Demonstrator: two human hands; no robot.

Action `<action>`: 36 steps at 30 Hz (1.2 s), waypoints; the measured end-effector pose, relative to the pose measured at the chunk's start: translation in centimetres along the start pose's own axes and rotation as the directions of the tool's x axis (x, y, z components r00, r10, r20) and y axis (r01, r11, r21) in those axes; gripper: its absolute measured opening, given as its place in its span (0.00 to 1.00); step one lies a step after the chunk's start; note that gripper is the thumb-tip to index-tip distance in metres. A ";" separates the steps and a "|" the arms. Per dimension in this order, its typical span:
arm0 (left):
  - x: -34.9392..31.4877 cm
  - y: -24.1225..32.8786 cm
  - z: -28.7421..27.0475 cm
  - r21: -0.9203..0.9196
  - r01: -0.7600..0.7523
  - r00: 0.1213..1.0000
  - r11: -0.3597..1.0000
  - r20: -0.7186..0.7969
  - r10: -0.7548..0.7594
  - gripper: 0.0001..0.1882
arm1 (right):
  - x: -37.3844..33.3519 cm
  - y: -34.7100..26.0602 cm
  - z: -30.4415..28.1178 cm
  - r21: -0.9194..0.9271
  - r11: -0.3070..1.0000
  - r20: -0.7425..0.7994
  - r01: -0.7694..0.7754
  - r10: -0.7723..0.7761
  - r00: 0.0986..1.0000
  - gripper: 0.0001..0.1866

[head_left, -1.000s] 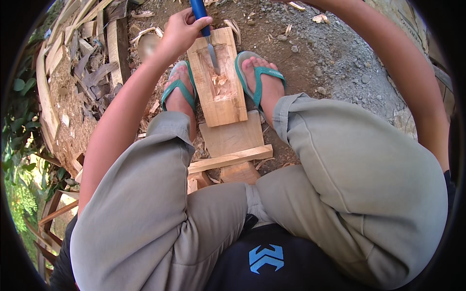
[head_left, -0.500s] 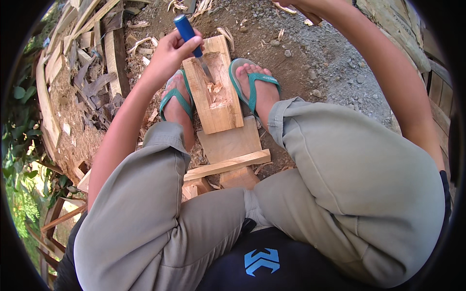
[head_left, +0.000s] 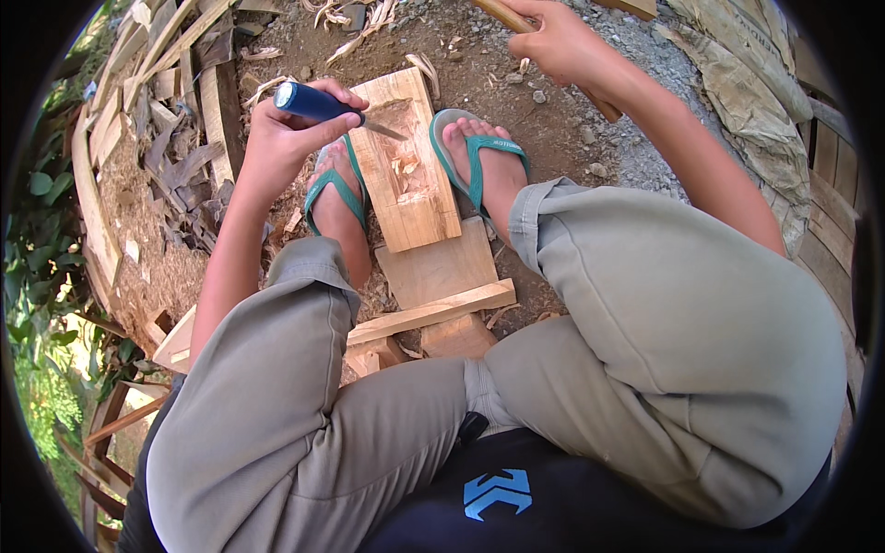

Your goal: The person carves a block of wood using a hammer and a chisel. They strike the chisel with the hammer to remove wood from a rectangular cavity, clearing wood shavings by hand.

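My left hand is closed round the blue handle of a chisel. The chisel leans far over to the left, and its blade tip is at the upper part of the recess cut in a pale wooden block. Loose wood chips lie inside that recess. At the top right, my right hand grips a wooden tool handle; the tool's head is out of view. The block lies between my two sandalled feet, its near end resting on a flat board.
A narrow wooden strip and short wood blocks lie nearer my legs. Scrap wood and bark are piled on the left. Gravel and a crumpled sack are on the right. Curled shavings lie on the dirt beyond.
My left hand has swung the chisel's handle left and down, and its tip has moved farther up the recess. My right hand has come down and inward, bringing the wooden handle into clearer view.
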State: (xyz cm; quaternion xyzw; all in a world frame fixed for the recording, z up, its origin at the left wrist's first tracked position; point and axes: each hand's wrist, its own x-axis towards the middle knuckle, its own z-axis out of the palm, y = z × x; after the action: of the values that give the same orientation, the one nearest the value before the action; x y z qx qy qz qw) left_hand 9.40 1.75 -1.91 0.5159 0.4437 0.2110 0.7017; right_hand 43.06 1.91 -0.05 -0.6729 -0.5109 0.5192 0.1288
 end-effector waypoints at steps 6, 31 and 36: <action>-1.5 -1.0 1.1 0.034 0.035 0.999 0.999 0.038 -0.036 0.10 | -0.4 -1.1 0.5 0.012 1.000 0.052 0.025 -0.025 0.998 0.34; -1.2 -1.1 1.5 0.101 -0.003 0.999 0.995 0.054 -0.002 0.11 | -1.7 -1.8 0.4 0.056 0.998 0.094 -0.028 0.022 0.995 0.36; -1.2 -1.2 1.5 0.082 0.013 0.998 0.997 0.055 -0.017 0.12 | -1.6 -1.6 0.4 0.052 0.999 0.105 -0.010 0.005 0.994 0.36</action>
State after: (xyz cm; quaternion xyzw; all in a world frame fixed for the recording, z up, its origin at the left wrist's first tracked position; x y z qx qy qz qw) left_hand 9.91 -0.40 -2.39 0.5463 0.4361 0.1731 0.6938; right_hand 41.98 1.14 1.84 -0.6430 -0.5005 0.5676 0.1177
